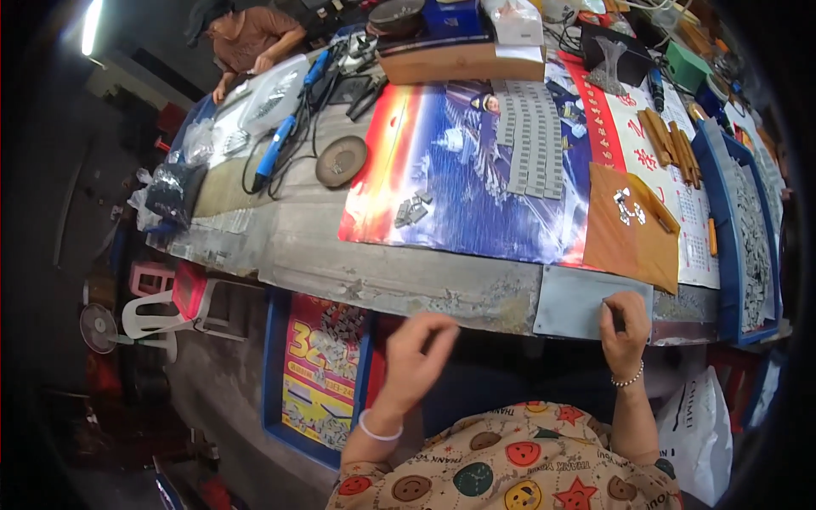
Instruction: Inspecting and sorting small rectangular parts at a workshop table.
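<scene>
At the bench's near edge, the right hand (625, 327) is pinching a small dark piece against a flat grey metal plate (578, 299); its shape is too small to tell. The left hand (416, 357) is hovering loosely curled, holding nothing.

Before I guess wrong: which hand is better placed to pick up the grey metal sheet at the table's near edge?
Probably the right hand: its fingers already rest on the grey metal sheet. The left hand hangs below the table edge, touching nothing.
</scene>
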Demonstrator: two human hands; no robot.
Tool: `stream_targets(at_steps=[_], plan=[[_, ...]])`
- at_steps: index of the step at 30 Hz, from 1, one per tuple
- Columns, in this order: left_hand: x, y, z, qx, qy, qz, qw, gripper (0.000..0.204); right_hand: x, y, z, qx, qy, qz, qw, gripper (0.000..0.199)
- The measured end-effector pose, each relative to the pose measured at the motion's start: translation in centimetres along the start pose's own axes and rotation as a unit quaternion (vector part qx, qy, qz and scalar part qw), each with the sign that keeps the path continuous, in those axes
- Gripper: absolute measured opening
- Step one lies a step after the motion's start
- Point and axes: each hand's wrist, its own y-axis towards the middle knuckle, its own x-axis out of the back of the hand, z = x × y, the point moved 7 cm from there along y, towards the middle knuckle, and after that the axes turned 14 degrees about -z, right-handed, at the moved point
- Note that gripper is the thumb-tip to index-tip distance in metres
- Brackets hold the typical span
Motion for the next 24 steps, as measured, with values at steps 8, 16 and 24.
stream_targets(at_steps=[8, 16, 24], plan=[[5.8, 7.2, 6.5, 0.014, 0.078, -0.103, 0.992, 0.012, -0.7, 0.0, 0.0, 0.002, -0.015, 0.012, 1.0, 0.011], [2.0, 14.1, 6.3, -0.114, 0.179, -0.037, 0.977, 0.027, -0.7, -0.3, -0.3, -0.003, -0.034, 0.017, 0.999, 0.013], [0.0, 16.4, 7.6, -0.113, 0.28, -0.032, 0.953, 0.033, -0.9, -0.1, 0.2, 0.004, -0.028, 0.012, 1.0, 0.015]])
